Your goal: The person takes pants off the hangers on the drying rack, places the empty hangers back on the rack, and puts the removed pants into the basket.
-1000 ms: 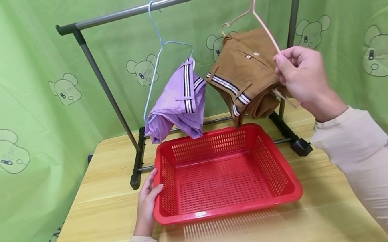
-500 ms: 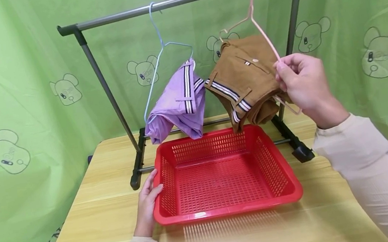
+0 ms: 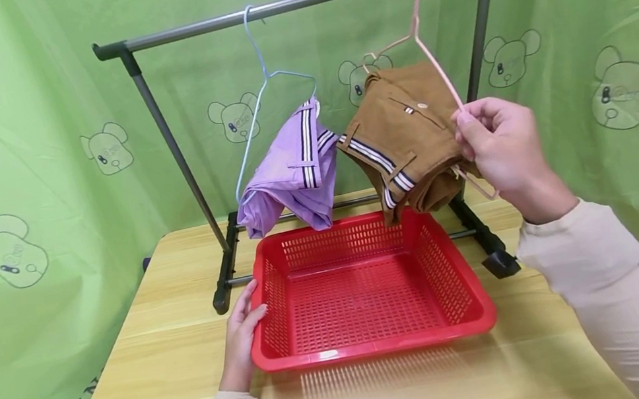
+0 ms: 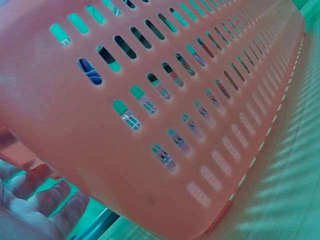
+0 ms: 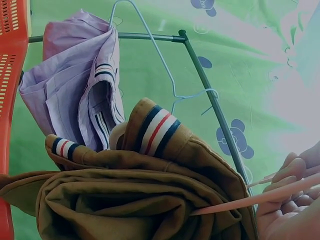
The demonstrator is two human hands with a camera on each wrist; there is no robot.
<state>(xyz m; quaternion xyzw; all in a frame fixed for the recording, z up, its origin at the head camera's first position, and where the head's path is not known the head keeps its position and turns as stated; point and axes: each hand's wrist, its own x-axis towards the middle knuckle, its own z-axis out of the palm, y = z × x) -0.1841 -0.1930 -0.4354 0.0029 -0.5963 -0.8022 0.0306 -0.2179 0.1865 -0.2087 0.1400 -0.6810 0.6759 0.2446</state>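
My right hand (image 3: 501,144) pinches the side of a pink hanger (image 3: 439,65) between thumb and fingers, at the right of the rack. Brown trousers (image 3: 400,126) with a striped waistband hang folded on that hanger, above the basket's far right corner; the right wrist view shows their rolled folds (image 5: 120,205) close up. The left hand (image 3: 243,332) holds the left rim of the red basket (image 3: 362,301), its thumb over the edge. In the left wrist view its fingers (image 4: 52,200) lie beside the basket wall (image 4: 125,165).
Purple trousers (image 3: 291,163) hang from a blue hanger (image 3: 251,128) on the rack's bar (image 3: 307,0), left of the brown ones. The rack's black feet stand on the wooden table (image 3: 159,352), around the basket's back. A green printed curtain (image 3: 41,74) surrounds the table.
My right hand, the pink hanger and the brown trousers have come down somewhat. The left hand and the basket have stayed nearly where they were.
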